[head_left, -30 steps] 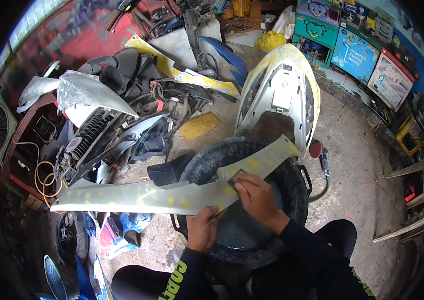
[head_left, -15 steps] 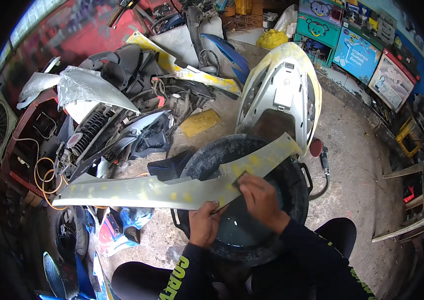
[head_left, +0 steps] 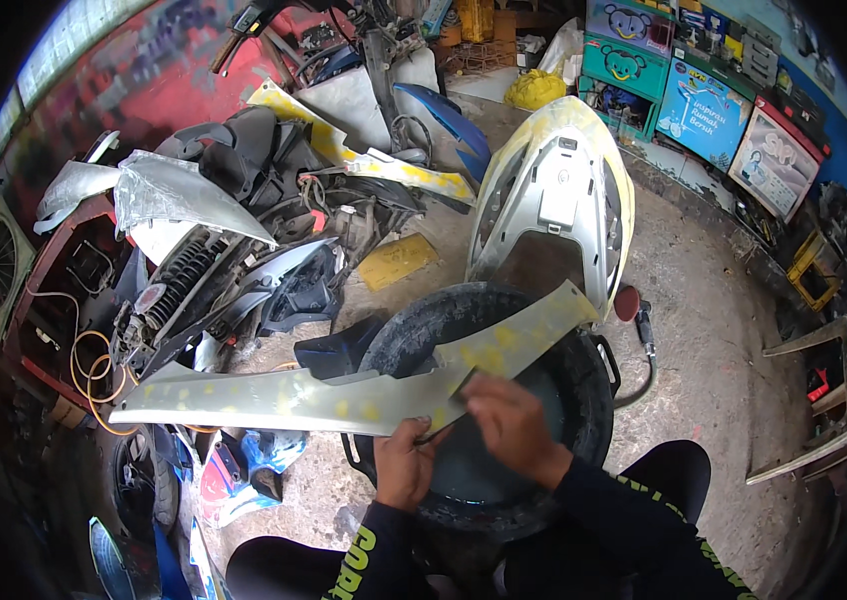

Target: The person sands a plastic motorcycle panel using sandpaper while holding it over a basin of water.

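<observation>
A long, silver motorcycle body panel [head_left: 254, 398] with yellow-green patches stretches across the view above a round black tub [head_left: 399, 335]. My left hand [head_left: 407, 468] grips its lower edge near the middle, thumb on the face. Against the panel's right half, my right hand [head_left: 512, 425] is closed around a small dark piece of sandpaper [head_left: 465, 383], slightly blurred; its fingers hide most of the piece. Murky water [head_left: 479, 468] shows in the tub under my right hand.
A silver-and-yellow fairing [head_left: 584, 150] stands beyond the tub, with a round-pad sander [head_left: 629, 303] to its right. Motorcycle parts [head_left: 194, 195] pile up at the left. A yellow flat piece [head_left: 399, 262] lies on the floor. A wooden frame [head_left: 799, 470] stands at right.
The panel and my left hand sit slightly lower in the view. My right hand has slid a little left and down along the panel with the sandpaper.
</observation>
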Available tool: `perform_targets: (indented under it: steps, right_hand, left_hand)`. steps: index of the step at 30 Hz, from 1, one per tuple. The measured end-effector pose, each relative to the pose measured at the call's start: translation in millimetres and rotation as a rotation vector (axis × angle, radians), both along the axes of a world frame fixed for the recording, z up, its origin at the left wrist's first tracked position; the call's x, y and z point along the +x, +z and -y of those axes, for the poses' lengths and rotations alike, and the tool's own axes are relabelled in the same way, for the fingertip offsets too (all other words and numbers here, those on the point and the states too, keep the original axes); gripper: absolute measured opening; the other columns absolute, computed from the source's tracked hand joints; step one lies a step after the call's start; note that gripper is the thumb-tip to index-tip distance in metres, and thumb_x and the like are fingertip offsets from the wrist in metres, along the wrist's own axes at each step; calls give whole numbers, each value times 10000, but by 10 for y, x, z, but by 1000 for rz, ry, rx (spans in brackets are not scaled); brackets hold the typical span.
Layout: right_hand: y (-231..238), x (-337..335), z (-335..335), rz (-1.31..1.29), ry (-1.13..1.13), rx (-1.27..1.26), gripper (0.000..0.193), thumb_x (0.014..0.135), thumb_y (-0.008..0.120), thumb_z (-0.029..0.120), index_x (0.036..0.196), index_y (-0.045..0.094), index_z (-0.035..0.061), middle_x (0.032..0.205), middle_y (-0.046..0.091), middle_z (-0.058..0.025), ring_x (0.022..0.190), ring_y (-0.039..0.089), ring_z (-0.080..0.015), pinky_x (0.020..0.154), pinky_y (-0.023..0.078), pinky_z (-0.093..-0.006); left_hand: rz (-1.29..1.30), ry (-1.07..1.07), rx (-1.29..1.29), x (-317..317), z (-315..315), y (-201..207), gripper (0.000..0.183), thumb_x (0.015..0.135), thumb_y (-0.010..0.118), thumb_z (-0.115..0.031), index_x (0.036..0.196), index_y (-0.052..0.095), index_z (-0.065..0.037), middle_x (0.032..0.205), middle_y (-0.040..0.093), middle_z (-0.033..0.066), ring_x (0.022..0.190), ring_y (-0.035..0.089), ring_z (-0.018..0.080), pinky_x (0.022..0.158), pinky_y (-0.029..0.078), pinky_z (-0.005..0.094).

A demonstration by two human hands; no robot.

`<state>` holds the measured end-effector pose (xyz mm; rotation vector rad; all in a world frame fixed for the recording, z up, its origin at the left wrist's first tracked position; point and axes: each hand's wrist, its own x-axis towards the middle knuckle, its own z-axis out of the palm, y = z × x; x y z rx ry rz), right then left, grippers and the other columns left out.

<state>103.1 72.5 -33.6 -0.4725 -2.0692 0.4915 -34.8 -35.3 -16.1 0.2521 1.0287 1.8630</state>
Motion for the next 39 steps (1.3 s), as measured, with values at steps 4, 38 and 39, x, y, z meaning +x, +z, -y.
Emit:
perform_targets:
  steps: [4, 38, 39]
  right_hand:
    - [144, -127, -8, 4, -56, -25, 112, 905, 635, 44, 953, 720, -10, 1031, 710, -175, 1016, 680, -355, 870, 548, -425]
    - [162, -157, 155, -99, 112, -4, 107, 903, 642, 50, 957, 704, -19, 975, 693, -170, 941, 672, -360, 834, 549, -424]
    - [135, -110, 136, -91, 137, -38, 112, 909, 634, 36, 961, 710, -27, 1005, 702, -164, 937, 684, -351, 833, 554, -400]
  left_hand:
    - [-17, 9, 11, 75, -34, -17, 386, 863, 562, -18, 1243, 516, 34, 1165, 621, 153, 1093, 647, 304, 940, 554, 473]
    - [-8, -14, -2, -46, -8, -82, 432, 844, 561, 16, 1270, 489, 11, 1202, 590, 149, 1128, 624, 298, 1000, 520, 489]
    - [-10, -16, -4, -61, 0, -92, 432, 844, 561, 16, 1270, 489, 11, 1202, 590, 149, 1128, 624, 298, 1000, 520, 489]
